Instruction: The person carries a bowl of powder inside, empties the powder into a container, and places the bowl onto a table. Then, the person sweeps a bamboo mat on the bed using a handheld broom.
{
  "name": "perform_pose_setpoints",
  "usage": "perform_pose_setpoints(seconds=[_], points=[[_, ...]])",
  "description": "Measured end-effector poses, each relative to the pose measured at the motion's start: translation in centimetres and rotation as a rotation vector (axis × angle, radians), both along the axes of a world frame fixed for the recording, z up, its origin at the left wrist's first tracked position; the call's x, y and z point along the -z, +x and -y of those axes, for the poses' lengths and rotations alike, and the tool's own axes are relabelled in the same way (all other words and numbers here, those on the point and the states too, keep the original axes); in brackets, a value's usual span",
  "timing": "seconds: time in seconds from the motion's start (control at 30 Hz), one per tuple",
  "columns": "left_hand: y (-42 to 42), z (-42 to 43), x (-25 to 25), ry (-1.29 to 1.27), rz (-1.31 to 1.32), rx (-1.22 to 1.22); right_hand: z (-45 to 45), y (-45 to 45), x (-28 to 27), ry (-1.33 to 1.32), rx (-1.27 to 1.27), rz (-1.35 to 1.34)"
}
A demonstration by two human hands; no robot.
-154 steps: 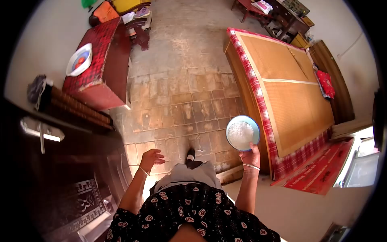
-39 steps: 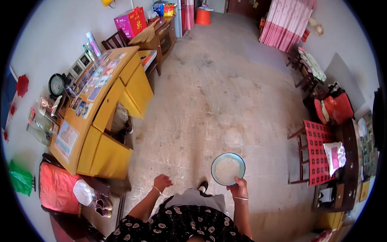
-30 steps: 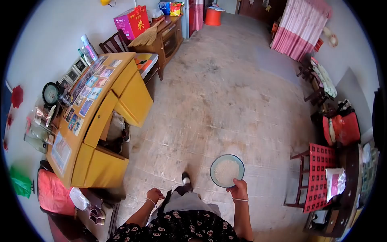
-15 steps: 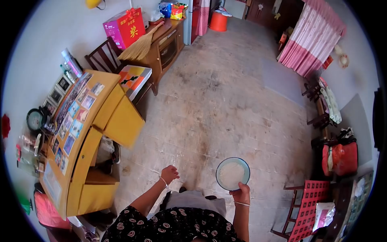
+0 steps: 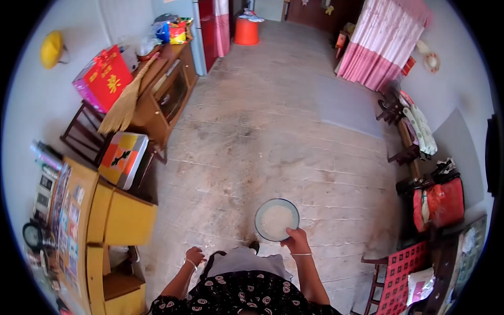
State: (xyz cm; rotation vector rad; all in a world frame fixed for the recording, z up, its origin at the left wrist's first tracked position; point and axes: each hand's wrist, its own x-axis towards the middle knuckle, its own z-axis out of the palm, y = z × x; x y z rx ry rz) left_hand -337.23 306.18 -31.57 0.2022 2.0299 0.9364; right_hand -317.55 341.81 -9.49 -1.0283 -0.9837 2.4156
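Observation:
A round bowl (image 5: 277, 219) with a dark rim holds white grains that look like rice. My right hand (image 5: 296, 241) grips its lower right edge, thumb over the rim and the other fingers beneath. The bowl is roughly level in front of my body, above the tiled floor. My left hand (image 5: 195, 256) hangs at the lower left beside my grey trousers, apart from the bowl, with its fingers loosely bent and nothing visible in them.
On the left stand a yellow desk (image 5: 123, 218), a chair holding a patterned box (image 5: 124, 157), and a wooden cabinet (image 5: 157, 107) with a broom (image 5: 126, 105). A red bucket (image 5: 247, 31) is far ahead. A pink curtain (image 5: 375, 47) and a red-covered chair (image 5: 401, 273) are right.
The view has moved forward from the bed room area, past the desk, which now sits lower left. The cabinet and bucket appear nearer. My right hand still holds the bowl; my left hand has swung lower.

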Motion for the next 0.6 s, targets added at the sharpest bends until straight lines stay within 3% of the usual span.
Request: perform_pose_setpoints(seconds=[0.1,0.33,0.43,0.47,0.53,0.57,0.6], points=[[-1.6,-4.0,-2.2,-0.084,0.251,-0.371,-5.1,-4.8,-0.6,0.051,-0.021,0.054],[-12.3,-13.9,2.8,-0.072,0.235,-0.209,-15.6,-16.3,0.9,0.036,-0.014,0.006],[-20.2,-21.6,1.4,-0.005,0.230,-0.235,-19.2,-21.5,0.3,-0.020,0.051,0.004],[-23.1,-23.7,2.2,0.178,0.286,-0.254,-20.5,-23.0,0.1,-0.032,0.042,0.012],[-29.0,-27.0,4.2,0.860,0.761,-0.433,-23.0,-26.5,-0.9,0.012,0.044,0.034],[-31.6,-29.4,3.8,0.857,0.728,-0.442,-23.9,-27.9,-1.1,0.027,0.047,0.045],[-33.6,-33.1,0.1,0.620,0.519,-0.388,-25.1,-29.3,-0.8,0.015,0.052,0.041]])
